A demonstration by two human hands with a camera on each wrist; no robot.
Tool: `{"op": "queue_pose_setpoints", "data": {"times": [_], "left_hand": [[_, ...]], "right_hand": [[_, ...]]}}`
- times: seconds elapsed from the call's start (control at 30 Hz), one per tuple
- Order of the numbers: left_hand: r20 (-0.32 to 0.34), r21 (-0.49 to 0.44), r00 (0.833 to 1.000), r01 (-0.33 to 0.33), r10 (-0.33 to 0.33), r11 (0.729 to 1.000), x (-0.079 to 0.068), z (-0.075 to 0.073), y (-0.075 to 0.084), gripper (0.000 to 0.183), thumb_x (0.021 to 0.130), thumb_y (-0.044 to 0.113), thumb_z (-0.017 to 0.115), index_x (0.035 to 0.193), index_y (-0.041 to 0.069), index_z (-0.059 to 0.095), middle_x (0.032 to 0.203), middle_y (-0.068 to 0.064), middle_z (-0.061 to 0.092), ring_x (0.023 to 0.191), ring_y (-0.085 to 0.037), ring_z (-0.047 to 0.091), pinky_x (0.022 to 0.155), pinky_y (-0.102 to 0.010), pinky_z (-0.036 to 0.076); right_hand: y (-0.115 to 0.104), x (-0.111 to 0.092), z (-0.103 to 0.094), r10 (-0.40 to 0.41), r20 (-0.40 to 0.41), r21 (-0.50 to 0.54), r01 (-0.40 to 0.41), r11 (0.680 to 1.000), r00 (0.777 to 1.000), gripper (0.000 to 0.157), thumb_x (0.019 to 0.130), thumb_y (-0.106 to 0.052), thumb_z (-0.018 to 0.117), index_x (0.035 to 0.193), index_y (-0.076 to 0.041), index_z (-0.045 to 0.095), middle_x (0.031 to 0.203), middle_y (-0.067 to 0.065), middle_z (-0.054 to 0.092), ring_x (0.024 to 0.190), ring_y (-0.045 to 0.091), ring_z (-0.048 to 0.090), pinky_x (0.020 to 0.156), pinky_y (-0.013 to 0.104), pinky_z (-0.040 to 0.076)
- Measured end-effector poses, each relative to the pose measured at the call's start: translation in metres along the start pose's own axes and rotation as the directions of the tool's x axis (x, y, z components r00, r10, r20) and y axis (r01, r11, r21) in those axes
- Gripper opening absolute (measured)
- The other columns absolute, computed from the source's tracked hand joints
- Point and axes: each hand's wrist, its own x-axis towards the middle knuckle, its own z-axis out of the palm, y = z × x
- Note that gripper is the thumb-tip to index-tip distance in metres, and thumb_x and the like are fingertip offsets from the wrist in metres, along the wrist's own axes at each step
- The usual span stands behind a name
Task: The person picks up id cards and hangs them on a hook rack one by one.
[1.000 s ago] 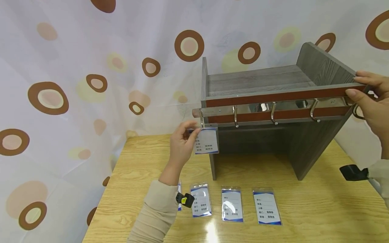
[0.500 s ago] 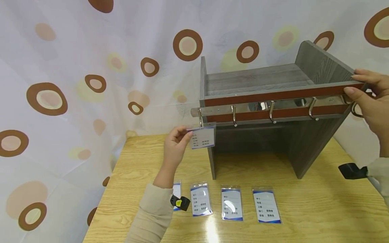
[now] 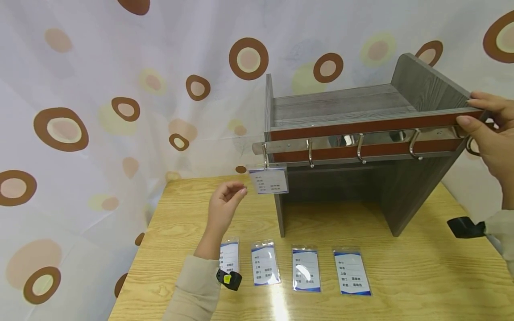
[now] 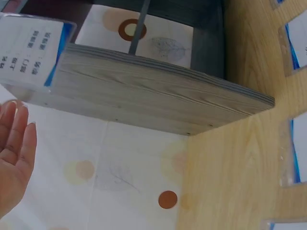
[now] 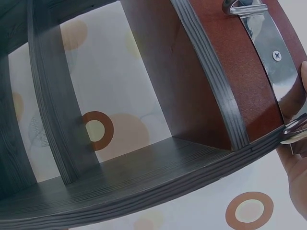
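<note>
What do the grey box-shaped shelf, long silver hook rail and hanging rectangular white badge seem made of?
Grey shelf: probably low-sheen laminated board; wood grain covers its grey faces and edges. Solid wood remains possible.
Silver hook rail: polished metal, perhaps steel; it mirrors its surroundings.
Hanging white badge: likely printed card in clear plastic; a transparent border shows.

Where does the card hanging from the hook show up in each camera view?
Head: the hanging card is near the centre, on the leftmost hook.
Left wrist: the hanging card is in the upper left, cut off by the left edge.
Right wrist: not in this picture.
Shared landmark: the grey shelf, seen in all three.
</note>
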Motion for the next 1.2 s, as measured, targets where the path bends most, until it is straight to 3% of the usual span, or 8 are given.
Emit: {"op": "queue_pose_setpoints", "data": {"times": [0.13,0.47,0.8,1.2], "left_hand": [[0.006,0.010,0.998,0.055,-0.055,0.998,-0.003,-0.009,-0.021,0.022,0.082,0.009,0.059,0.099,-0.003,0.054,0.097,-0.013,0.056,0.086,-0.015,0.055,0.079,-0.026,0.044],[-0.041,0.153,0.984,0.176,-0.172,0.973,-0.015,-0.028,-0.054,0.024,0.082,0.014,0.059,0.101,0.000,0.056,0.098,-0.008,0.058,0.089,-0.019,0.053,0.079,-0.031,0.043],[-0.050,0.283,0.946,0.320,-0.319,0.904,-0.025,-0.044,-0.090,0.028,0.083,0.017,0.058,0.108,0.005,0.056,0.099,-0.006,0.057,0.090,-0.020,0.051,0.079,-0.034,0.042],[-0.079,0.364,0.916,0.394,-0.393,0.844,-0.043,-0.063,-0.128,0.032,0.084,0.016,0.057,0.111,0.000,0.052,0.104,-0.014,0.055,0.097,-0.027,0.050,0.081,-0.040,0.041]], "right_hand": [[0.001,0.000,0.000,-0.009,0.004,0.003,0.009,1.000,1.000,0.030,0.080,0.005,0.054,0.109,0.003,0.055,0.118,0.002,0.049,0.098,0.009,0.048,0.081,0.015,0.038],[0.003,-0.001,0.000,0.008,-0.002,0.040,-0.008,0.999,1.000,0.029,0.079,0.005,0.055,0.108,0.002,0.056,0.119,0.003,0.048,0.099,0.009,0.047,0.080,0.014,0.038],[0.001,-0.001,-0.001,-0.005,0.008,0.048,0.004,0.999,1.000,0.028,0.079,0.005,0.055,0.107,0.003,0.057,0.118,0.002,0.049,0.095,0.007,0.048,0.076,0.012,0.039],[0.001,-0.001,0.000,0.007,0.002,0.074,-0.007,0.997,1.000,0.028,0.079,0.006,0.055,0.106,0.003,0.057,0.117,0.003,0.049,0.095,0.008,0.047,0.078,0.014,0.038]]}}
